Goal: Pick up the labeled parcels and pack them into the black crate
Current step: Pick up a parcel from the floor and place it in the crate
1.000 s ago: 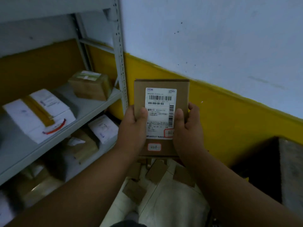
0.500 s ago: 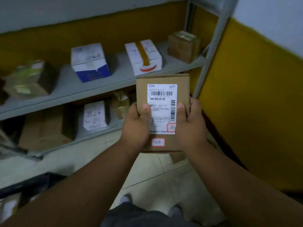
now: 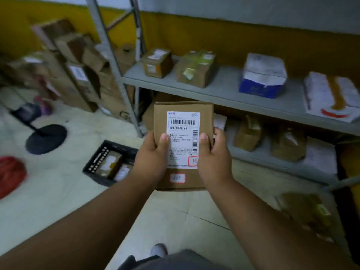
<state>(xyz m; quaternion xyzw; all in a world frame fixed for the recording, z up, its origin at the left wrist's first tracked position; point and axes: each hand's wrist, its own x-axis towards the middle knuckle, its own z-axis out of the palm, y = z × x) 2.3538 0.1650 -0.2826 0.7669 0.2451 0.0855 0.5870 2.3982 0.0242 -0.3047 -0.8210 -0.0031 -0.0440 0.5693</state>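
I hold a flat brown cardboard parcel point(image 3: 183, 121) with a white barcode label upright in front of me. My left hand point(image 3: 153, 158) grips its left edge and my right hand point(image 3: 213, 159) its right edge, thumbs pressed on the label. The black crate point(image 3: 97, 160) stands on the floor to the lower left of the parcel, with two or three parcels inside. Its right side is hidden behind my left hand and forearm.
A grey metal shelf point(image 3: 224, 88) runs to the right with several parcels on two levels. Stacked cardboard boxes point(image 3: 78, 71) lean at the back left. A black round stand base point(image 3: 45, 139) and a red object point(image 3: 10, 176) lie on the pale floor.
My view has swung left along the shelf, bringing the black crate and floor into sight. Both hands keep the same hold on the parcel.
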